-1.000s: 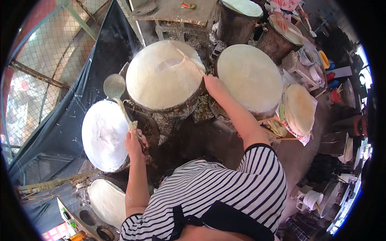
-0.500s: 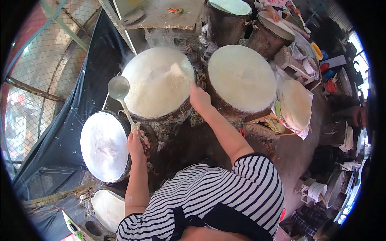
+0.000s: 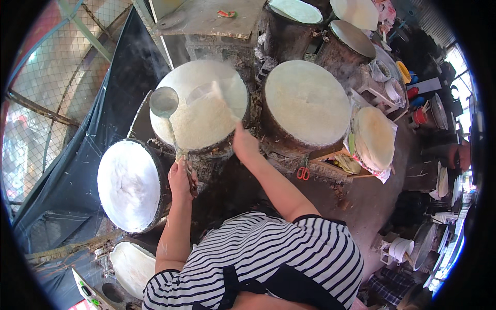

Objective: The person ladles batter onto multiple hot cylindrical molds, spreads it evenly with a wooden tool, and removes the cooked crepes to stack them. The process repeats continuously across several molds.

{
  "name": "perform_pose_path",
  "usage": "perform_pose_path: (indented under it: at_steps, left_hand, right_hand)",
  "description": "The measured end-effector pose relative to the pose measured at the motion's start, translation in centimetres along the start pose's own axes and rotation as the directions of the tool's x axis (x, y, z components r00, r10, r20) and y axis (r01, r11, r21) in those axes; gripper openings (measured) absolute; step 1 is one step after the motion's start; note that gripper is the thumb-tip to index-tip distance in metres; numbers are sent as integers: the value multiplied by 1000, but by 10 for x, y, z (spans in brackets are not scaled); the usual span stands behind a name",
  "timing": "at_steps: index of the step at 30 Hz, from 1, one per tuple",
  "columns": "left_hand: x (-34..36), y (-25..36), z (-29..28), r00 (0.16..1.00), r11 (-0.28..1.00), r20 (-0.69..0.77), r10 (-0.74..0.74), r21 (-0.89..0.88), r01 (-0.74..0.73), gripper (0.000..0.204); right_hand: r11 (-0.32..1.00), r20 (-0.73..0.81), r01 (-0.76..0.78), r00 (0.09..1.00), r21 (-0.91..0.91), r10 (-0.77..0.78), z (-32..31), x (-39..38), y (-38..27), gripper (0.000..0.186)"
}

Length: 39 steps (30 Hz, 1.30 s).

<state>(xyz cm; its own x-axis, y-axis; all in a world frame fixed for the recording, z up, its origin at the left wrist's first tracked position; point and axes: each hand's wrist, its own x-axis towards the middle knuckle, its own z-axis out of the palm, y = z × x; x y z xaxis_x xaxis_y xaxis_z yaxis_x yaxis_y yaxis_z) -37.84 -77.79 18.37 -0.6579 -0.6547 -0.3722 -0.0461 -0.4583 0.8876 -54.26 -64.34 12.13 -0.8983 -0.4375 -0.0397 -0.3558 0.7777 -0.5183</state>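
Note:
My left hand (image 3: 182, 176) grips the handle of a ladle, whose round metal bowl (image 3: 164, 102) hangs over the left part of the steaming middle griddle (image 3: 199, 75), coated in pale batter. My right hand (image 3: 245, 142) is closed on a thin, pale spreader (image 3: 221, 101), blurred, reaching across that batter from the griddle's near right side. Right of it is another round griddle (image 3: 305, 103) with a pale layer. A white-coated round pan (image 3: 128, 186) sits at the lower left.
Stacked pale sheets (image 3: 374, 138) lie at right above a wooden crate (image 3: 333, 165), near orange-handled scissors (image 3: 303, 173). A co-worker in pink (image 3: 385, 14) is by a pale sheet (image 3: 353, 11) at top right. Dark sheeting (image 3: 77, 160) and mesh line the left; more drums (image 3: 346, 49) stand behind.
My right hand has moved down and left along the griddle's edge with the spreader. The ladle bowl has swung right over the griddle. At top right, a pale sheet now appears raised.

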Motion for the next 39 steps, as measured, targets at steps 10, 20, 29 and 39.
perform_pose_path:
  at_steps: [10, 20, 29, 39]
  left_hand:
    - [-5, 4, 0, 999, 999, 28, -25, 38, 24, 27]
    - [-11, 11, 5, 1000, 1000, -9, 8, -11, -8, 27]
    - [26, 20, 3, 990, 892, -40, 133, 440, -102, 26]
    - [121, -17, -29, 818, 273, 265, 510, 852, -446, 44]
  right_hand:
    - [991, -23, 17, 1000, -133, -20, -13, -41, 13, 52]
    - [980, -32, 88, 995, -180, -95, -14, -3, 8, 53]
    - [920, 151, 351, 933, -176, -327, -22, 34, -17, 44]
    - [913, -29, -15, 999, 408, 29, 18, -61, -12, 45]
